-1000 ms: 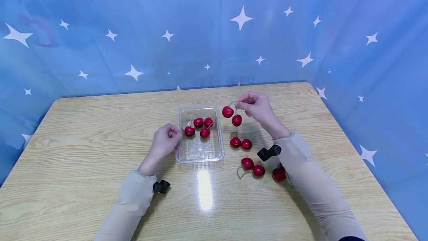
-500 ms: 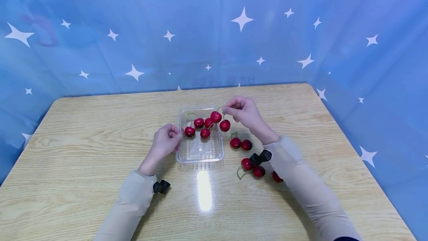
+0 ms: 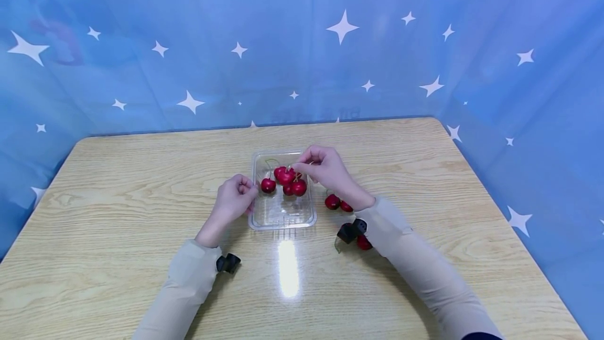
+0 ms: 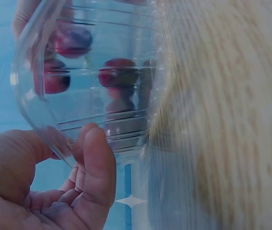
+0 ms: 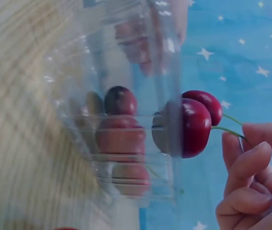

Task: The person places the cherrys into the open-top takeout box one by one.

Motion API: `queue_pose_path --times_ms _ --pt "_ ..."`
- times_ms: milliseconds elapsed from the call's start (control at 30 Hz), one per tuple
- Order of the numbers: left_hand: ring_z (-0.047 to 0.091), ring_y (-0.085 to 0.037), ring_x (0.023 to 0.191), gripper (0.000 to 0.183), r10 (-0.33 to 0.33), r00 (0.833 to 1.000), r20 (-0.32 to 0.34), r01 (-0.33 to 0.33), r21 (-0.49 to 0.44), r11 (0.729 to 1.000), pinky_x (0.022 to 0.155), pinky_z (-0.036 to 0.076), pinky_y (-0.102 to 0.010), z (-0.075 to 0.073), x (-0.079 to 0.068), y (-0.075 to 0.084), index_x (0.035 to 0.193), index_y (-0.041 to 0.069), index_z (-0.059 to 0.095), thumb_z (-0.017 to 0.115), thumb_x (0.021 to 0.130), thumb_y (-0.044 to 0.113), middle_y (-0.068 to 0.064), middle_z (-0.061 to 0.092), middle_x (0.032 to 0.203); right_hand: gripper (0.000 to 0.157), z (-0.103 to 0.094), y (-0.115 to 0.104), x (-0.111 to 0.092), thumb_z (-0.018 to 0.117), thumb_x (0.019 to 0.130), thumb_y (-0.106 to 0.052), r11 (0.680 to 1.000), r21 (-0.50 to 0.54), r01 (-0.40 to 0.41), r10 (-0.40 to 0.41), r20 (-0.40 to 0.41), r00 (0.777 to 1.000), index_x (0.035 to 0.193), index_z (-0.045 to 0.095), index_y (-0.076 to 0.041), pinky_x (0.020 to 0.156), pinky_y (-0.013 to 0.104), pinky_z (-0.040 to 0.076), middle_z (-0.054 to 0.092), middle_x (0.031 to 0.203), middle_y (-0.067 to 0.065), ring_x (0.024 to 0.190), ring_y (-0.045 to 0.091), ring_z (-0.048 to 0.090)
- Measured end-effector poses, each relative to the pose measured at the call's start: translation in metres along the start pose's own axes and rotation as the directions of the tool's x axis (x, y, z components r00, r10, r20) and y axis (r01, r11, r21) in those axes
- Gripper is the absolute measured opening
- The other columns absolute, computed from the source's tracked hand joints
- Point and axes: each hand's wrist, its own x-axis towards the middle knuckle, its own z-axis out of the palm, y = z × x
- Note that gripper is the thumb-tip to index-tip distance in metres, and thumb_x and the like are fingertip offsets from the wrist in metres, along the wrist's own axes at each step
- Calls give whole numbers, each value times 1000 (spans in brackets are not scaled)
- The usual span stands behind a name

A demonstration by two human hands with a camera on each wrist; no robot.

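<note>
My left hand holds the left rim of a clear plastic container, thumb and fingers pinching its edge in the left wrist view. Several red cherries lie in the container's far half. Over them my right hand pinches the thin green stems of a cherry pair. In the right wrist view these two cherries hang side by side at the container's rim, partly seen through its wall. The stems run to my thumb and fingertip.
Right of the container, a pair of cherries rests on the wooden table. Nearer lies another pair, partly hidden by the black right wrist camera. A blue curtain with white stars stands behind the table.
My right hand has moved left and toward me, carrying the cherry pair from the container's right side to over its inside. My left hand has stayed at the rim.
</note>
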Motion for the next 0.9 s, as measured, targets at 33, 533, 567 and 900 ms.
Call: queue_pose_path --times_ms 33,533,567,900 --pt "53 -11 44 5 0 1000 1 0 0 1000 47 55 -35 0 0 0 88 -3 52 55 88 1 -6 53 59 5 1 1 0 68 85 -8 1000 -11 5 -5 4 1000 84 66 -3 43 22 35 63 75 5 50 14 42" --pt "54 -11 44 4 4 1000 2 -4 12 1000 48 56 -36 0 1 2 89 -4 53 54 87 -1 -6 54 60 7 15 16 6 74 79 -9 953 -290 82 -83 10 997 73 70 -8 52 24 44 65 78 0 61 16 51" --pt "54 -11 44 4 5 1000 2 -5 13 1000 48 56 -36 0 1 2 89 -4 53 54 87 -1 -6 54 60 8 16 16 7 74 79 -10 948 -307 81 -82 8 997 73 70 -8 52 24 44 65 78 0 60 15 51" --pt "54 -11 44 4 3 1000 1 -3 16 1000 48 56 -36 2 0 1 89 -4 52 54 87 0 -6 54 60 6 15 20 8 73 81 -12 904 -414 102 -108 10 994 83 71 -7 54 23 44 65 75 0 61 12 53"
